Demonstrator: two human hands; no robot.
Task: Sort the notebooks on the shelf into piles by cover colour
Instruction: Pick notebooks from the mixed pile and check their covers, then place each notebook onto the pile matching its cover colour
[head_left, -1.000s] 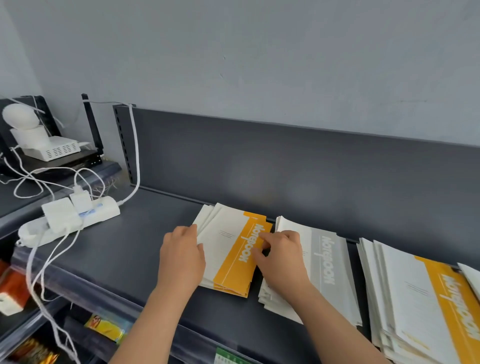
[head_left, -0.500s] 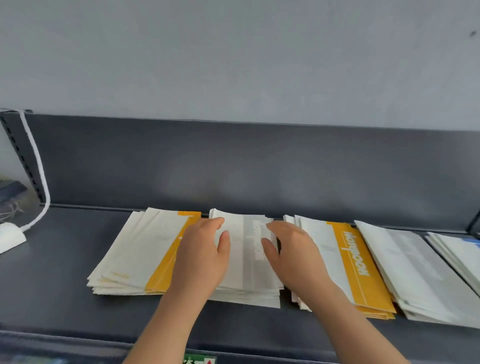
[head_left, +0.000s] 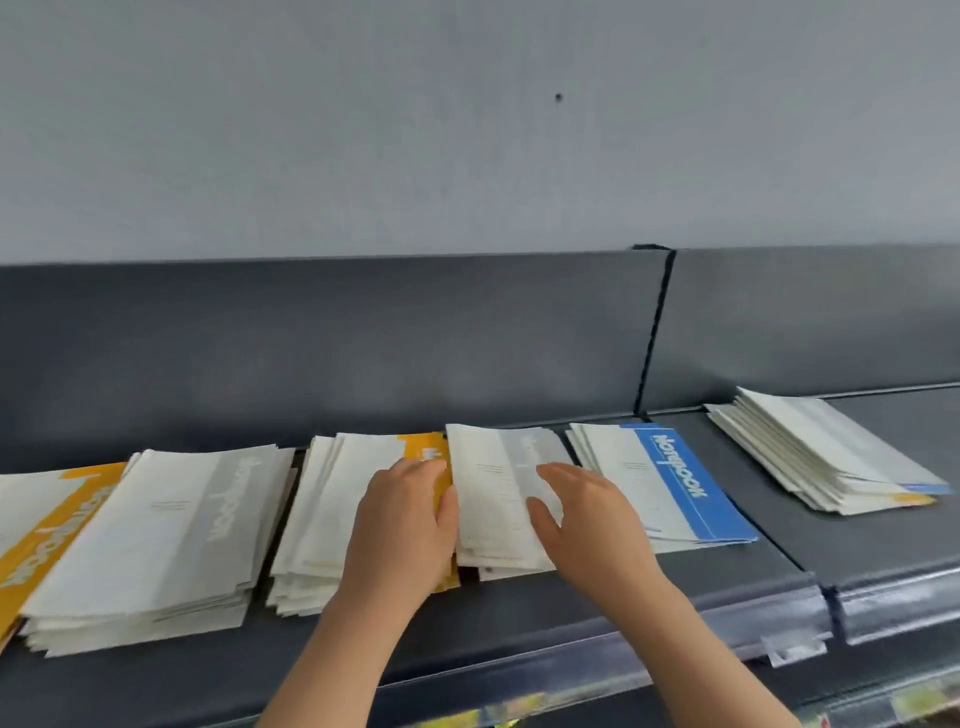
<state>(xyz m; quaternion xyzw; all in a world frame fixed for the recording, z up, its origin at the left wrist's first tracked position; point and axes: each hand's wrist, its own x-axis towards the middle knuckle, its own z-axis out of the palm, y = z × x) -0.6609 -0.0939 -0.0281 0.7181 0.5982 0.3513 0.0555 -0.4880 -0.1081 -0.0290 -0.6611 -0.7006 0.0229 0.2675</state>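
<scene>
Several notebook piles lie in a row on the dark shelf. From the left: a yellow-cover pile, a grey-cover pile, a second yellow pile, a second grey pile and a blue-cover pile. My left hand lies flat on the second yellow pile, its thumb against the left edge of the second grey pile. My right hand rests on that grey pile's right side, fingers straight and thumb spread.
Another pile of mixed notebooks sits on the neighbouring shelf section at the right, past the divider. A dark back panel runs behind all piles. The shelf's front rail carries a clear price strip.
The view has swung right along the shelf. Both hands have moved from the left yellow pile, past the first grey pile, to the grey pile next to the blue one.
</scene>
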